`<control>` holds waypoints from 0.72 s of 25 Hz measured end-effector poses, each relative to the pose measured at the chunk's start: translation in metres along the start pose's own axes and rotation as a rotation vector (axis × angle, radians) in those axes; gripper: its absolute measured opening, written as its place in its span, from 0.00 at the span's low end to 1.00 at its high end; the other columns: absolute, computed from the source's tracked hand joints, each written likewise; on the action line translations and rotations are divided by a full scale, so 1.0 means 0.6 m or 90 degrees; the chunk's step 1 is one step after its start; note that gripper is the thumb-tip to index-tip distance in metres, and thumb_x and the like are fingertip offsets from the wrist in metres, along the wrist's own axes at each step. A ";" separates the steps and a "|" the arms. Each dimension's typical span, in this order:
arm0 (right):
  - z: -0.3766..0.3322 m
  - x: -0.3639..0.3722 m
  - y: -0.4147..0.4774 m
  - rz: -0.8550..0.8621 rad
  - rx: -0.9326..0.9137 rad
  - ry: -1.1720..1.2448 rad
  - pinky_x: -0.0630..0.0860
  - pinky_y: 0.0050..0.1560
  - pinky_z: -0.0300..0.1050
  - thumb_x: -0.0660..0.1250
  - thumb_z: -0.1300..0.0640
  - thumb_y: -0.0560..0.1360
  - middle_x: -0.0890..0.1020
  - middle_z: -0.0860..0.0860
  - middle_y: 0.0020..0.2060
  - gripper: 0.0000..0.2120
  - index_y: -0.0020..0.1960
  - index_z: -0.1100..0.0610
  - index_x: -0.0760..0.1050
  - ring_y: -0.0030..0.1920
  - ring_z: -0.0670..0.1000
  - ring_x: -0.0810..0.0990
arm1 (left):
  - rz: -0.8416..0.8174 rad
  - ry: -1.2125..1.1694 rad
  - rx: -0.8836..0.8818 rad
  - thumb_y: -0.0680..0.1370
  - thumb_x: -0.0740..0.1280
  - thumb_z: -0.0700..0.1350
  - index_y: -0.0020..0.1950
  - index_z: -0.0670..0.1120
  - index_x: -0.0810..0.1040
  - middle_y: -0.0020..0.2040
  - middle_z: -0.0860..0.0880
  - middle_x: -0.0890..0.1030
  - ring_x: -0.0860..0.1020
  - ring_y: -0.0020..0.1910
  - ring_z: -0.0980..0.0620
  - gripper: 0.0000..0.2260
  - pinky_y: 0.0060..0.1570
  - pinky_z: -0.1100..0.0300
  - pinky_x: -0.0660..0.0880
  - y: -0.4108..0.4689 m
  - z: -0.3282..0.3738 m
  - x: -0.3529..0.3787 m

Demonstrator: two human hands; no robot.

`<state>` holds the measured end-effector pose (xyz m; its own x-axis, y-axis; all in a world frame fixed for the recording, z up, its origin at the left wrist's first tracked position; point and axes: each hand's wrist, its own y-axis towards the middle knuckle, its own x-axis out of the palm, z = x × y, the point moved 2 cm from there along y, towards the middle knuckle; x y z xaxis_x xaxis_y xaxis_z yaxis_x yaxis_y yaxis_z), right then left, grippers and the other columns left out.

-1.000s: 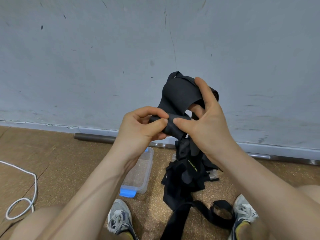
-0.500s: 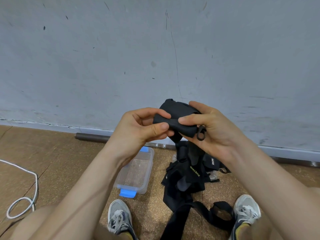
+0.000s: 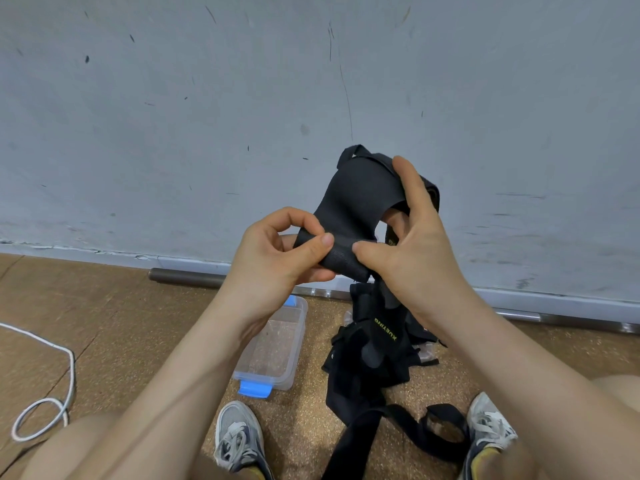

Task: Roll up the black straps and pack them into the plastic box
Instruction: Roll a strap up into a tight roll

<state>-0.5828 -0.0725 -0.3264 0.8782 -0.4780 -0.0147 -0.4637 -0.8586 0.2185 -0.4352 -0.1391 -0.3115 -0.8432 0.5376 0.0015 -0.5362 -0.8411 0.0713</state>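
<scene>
Step in hand: rolling one black strap (image 3: 356, 199), not packing yet. The left hand (image 3: 277, 258) pinches the rolled end of the strap btw thumb and forefinger, other fingers curled in. The right hand (image 3: 412, 251) presses its thumb on the same roll from the other side, thumb tips almost touching, while its forefinger is stretched up and holds the loose wide part of the strap, which stands above both hands. So the roll is small and much strap is not rolled.

Next move, I think: turn the roll further away from the body and feed the loose part down w/ the right forefinger, keeping both thumbs tight, or the roll can open. Only after this it goes in the box.

The plastic box (image 3: 277, 344) is on the floor below the left wrist, open, blue clip at the near end; it looks empty, but part is hidden by the arm. More straps (image 3: 374, 351) lie in a pile below the right hand, beside the box, not touching it as far as I can see.

Vs. half a sec ago: then the strap was bunched compact btw both hands and the right forefinger was bent; now the loose part is lifted high again and the finger is straight. Box and pile did not move.
</scene>
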 end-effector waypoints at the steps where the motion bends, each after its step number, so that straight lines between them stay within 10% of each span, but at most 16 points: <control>1: -0.004 0.000 -0.002 -0.003 -0.021 -0.005 0.79 0.46 0.39 0.72 0.57 0.63 0.70 0.49 0.70 0.46 0.74 0.34 0.56 0.64 0.44 0.76 | 0.004 0.009 0.004 0.76 0.69 0.35 0.44 0.43 0.78 0.35 0.44 0.83 0.83 0.36 0.48 0.04 0.34 0.64 0.79 -0.001 0.002 -0.002; 7: -0.009 -0.010 0.003 -0.041 0.010 -0.037 0.81 0.55 0.46 0.75 0.57 0.60 0.71 0.49 0.69 0.51 0.76 0.36 0.54 0.66 0.42 0.75 | 0.020 0.006 -0.015 0.76 0.70 0.37 0.46 0.44 0.82 0.34 0.48 0.83 0.83 0.32 0.53 0.03 0.34 0.66 0.79 -0.005 -0.001 0.005; 13: -0.002 -0.023 0.014 -0.102 0.221 0.259 0.80 0.56 0.52 0.73 0.72 0.59 0.80 0.58 0.61 0.49 0.77 0.56 0.61 0.59 0.55 0.82 | -0.168 -0.128 -0.090 0.65 0.73 0.28 0.45 0.45 0.85 0.39 0.39 0.84 0.85 0.39 0.45 0.15 0.39 0.63 0.81 -0.003 0.007 -0.012; 18: -0.005 -0.015 0.007 -0.111 0.191 0.287 0.82 0.46 0.48 0.69 0.76 0.68 0.79 0.56 0.62 0.43 0.78 0.54 0.60 0.56 0.54 0.83 | -0.115 -0.117 -0.033 0.67 0.74 0.40 0.40 0.47 0.84 0.38 0.42 0.85 0.85 0.37 0.48 0.04 0.36 0.64 0.80 -0.003 0.005 -0.008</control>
<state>-0.5925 -0.0712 -0.3222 0.8774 -0.2551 0.4064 -0.2628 -0.9641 -0.0378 -0.4304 -0.1401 -0.3084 -0.7150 0.6768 0.1754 -0.6825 -0.7301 0.0351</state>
